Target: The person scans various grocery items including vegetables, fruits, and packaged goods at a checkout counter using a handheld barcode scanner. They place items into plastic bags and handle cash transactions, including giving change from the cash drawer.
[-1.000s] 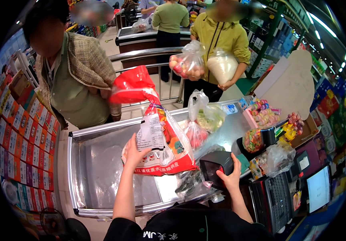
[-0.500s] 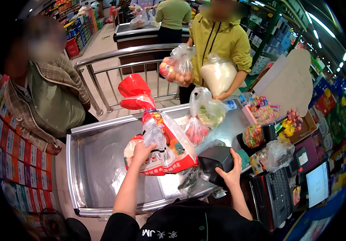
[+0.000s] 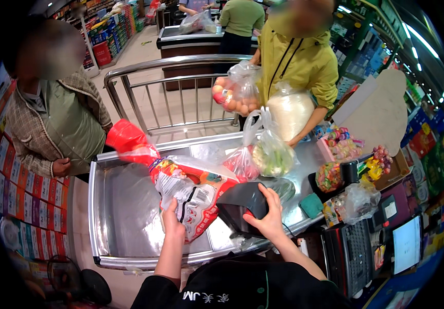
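A big red and white printed bag (image 3: 191, 172) lies slanted on the metal counter (image 3: 124, 206), its red tied neck to the far left. My left hand (image 3: 172, 221) grips the bag's near side, thumb up against the printed front by a barcode. In my right hand (image 3: 267, 216) is a black boxy barcode scanner (image 3: 240, 208), its front close to the bag's right end. Behind the scanner sit a clear bag of red produce (image 3: 243, 164) and a clear bag of green vegetables (image 3: 273, 159).
Across the counter, a person in a yellow jacket (image 3: 296, 67) holds bagged round fruit and eggs (image 3: 235, 98) and a large white bag (image 3: 289, 113). Another person (image 3: 70, 123) stands left. A metal railing (image 3: 181, 64) runs behind. Candy (image 3: 330, 172) and a keyboard (image 3: 353, 250) are right.
The printed bag has turned, its neck swinging left and its barcode side tilting up. The scanner in my right hand has moved left toward it. My left hand has shifted lower on the bag.
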`<state>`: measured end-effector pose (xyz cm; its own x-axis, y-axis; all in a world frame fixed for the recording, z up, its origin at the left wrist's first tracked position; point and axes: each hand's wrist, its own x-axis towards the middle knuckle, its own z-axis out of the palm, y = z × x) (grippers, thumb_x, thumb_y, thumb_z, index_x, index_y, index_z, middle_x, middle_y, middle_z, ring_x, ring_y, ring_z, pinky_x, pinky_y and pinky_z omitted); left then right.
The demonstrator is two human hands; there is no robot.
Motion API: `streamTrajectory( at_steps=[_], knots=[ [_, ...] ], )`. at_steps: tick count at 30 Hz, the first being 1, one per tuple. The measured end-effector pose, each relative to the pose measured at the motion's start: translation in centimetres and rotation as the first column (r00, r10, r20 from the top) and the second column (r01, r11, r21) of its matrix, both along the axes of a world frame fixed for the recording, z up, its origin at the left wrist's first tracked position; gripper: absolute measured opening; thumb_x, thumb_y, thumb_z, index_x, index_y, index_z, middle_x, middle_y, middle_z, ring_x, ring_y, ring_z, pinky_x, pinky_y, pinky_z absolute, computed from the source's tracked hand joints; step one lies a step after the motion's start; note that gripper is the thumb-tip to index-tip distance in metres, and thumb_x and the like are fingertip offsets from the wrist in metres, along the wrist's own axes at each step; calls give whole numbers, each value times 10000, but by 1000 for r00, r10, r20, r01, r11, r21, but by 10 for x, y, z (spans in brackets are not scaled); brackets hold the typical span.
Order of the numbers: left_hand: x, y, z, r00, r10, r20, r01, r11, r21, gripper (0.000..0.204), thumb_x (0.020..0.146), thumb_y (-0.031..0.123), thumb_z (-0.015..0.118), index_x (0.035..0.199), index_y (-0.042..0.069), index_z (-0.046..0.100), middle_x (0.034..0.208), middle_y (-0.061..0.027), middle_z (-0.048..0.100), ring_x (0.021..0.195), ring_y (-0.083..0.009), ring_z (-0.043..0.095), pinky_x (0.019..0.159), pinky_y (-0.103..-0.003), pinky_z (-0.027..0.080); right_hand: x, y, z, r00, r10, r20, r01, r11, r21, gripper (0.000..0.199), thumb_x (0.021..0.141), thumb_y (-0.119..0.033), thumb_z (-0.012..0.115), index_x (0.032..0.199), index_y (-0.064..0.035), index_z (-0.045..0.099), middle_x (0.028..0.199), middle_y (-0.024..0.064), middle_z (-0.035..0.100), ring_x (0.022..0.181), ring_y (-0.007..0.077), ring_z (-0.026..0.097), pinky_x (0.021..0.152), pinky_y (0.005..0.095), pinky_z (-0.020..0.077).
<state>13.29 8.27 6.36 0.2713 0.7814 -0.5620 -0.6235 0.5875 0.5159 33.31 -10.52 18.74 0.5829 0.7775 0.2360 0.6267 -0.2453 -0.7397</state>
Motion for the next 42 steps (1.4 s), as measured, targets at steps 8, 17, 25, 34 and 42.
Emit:
streamTrajectory(
  at_steps=[8,17,25,34,42],
  knots=[
    [-3,-47,11,997,82,-9,-82,996,-36,353,888,138,617,1215,38,528,1131,-92,609,1017,-251,598,901,-436,490,-35,38,-11,984,68,163,-71,997,12,879,566,-287,830,1349,-177,446,1282,175,404,1170,351,398,989,475,265],
    [12,-68,68,992,-65,-110,64,998,-12,390,844,17,613,1221,5,514,1132,-116,604,1033,-258,593,906,-434,483,-50,57,-22,957,30,289,-31,1000,-2,865,582,-286,814,1351,-168,436,1299,181,386,1190,357,378,987,489,250],
    [9,-63,34,990,-141,14,140,990,19,332,909,126,585,1219,25,525,1125,-99,607,1032,-240,590,920,-417,467,-61,79,-17,949,42,311,-19,997,-75,885,579,-285,814,1364,-193,415,1312,206,363,1206,372,365,983,505,241],
    [1,-53,12,973,-153,172,170,981,-89,406,937,267,549,1291,78,488,1251,-86,565,1153,-260,527,997,-454,401,-62,84,-20,942,75,327,-54,996,-72,881,592,-289,805,1372,-194,408,1307,205,372,1205,360,378,978,493,255],
    [4,-53,41,990,-97,99,105,991,-80,401,956,279,518,1303,83,472,1243,-89,565,1140,-270,536,1002,-460,404,-50,95,-16,873,86,481,-110,994,21,908,523,-269,829,1343,-222,442,1299,207,361,1225,358,349,936,531,250]
  ],
)
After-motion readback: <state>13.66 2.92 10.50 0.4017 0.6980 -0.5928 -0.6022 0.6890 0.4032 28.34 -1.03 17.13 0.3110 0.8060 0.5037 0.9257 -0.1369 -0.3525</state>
